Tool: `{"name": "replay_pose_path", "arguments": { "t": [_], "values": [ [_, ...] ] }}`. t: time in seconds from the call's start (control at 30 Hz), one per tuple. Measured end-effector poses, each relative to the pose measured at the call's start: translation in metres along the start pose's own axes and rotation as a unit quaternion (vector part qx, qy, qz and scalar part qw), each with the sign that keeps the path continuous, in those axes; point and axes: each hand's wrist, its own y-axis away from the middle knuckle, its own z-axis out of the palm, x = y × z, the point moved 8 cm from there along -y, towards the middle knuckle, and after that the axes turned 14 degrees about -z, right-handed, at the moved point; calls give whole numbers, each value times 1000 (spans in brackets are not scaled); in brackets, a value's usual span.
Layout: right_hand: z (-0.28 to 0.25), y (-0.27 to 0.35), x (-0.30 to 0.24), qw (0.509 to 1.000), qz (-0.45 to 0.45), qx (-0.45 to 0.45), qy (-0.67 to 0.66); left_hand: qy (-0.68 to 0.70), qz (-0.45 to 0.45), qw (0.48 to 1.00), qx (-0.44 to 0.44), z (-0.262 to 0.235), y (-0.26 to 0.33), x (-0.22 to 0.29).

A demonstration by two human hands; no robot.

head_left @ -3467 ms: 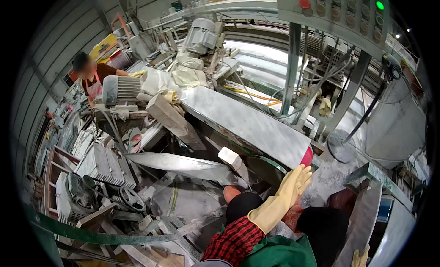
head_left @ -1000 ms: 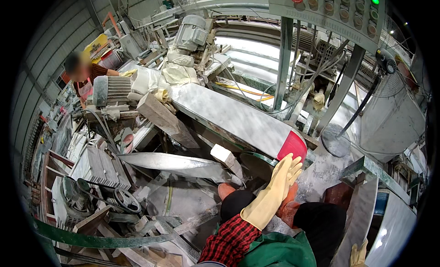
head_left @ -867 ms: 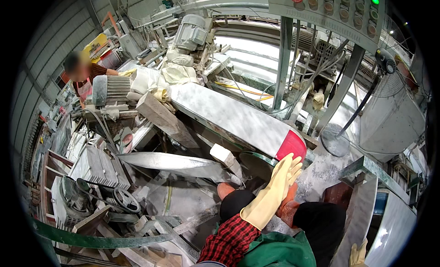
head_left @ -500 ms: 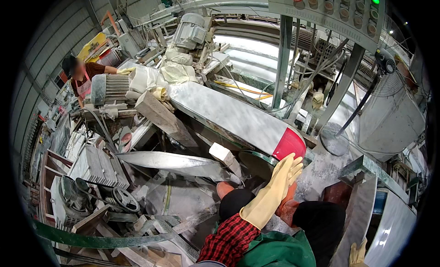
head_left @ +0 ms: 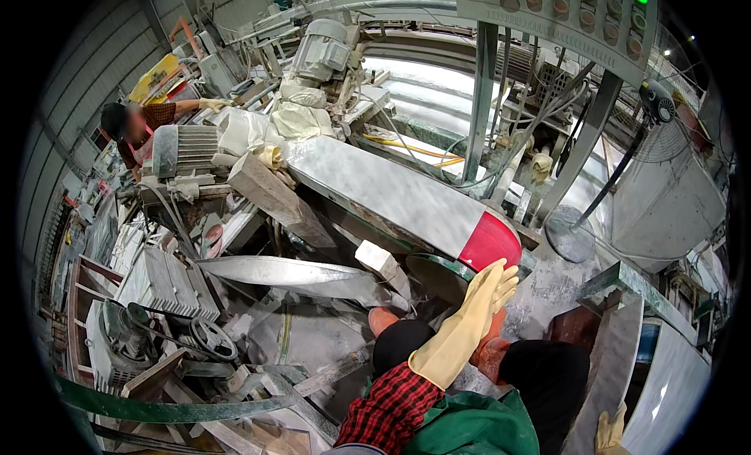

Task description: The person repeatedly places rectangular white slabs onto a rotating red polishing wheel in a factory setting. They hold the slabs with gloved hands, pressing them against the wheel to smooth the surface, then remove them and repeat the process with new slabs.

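Note:
My left hand (head_left: 476,310), in a long cream rubber glove, reaches forward with its fingers stretched out and holds nothing. Its fingertips overlap the near edge of a red rounded end (head_left: 491,242) on a long grey-white cover (head_left: 391,185); whether they touch it I cannot tell. At the bottom right, my right hand (head_left: 611,433) wears the same kind of glove. Its fingers are extended and slightly apart beside a grey upright slab (head_left: 610,369), and the frame's rim cuts off the rest of it.
A control panel (head_left: 555,17) with a green light hangs above at right. Motors (head_left: 322,52), a wooden beam (head_left: 282,201) and a curved metal sheet (head_left: 289,275) crowd the left. A pedestal fan (head_left: 655,103) stands at right. Another person (head_left: 141,134) works at far left.
The view has shifted very slightly. The other person at far left has moved their head and arm a little. My two hands stay in nearly the same places.

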Motion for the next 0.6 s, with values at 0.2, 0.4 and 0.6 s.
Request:
{"name": "replay_pose_path", "arguments": {
  "t": [0.2, 0.4, 0.6],
  "values": [
    [-1, 9, -45, 981, 6, -69, 179, 5, -3, 1000, -17, 5, 0, 0],
    [-3, 5, -26, 991, 9, -56, 120, -16, -7, 1000, 25, 8, 3, 1],
    [-3, 2, -12, 999, 25, -35, 25, -20, -9, 1000, 20, 8, 4, 2]
  ]
}}
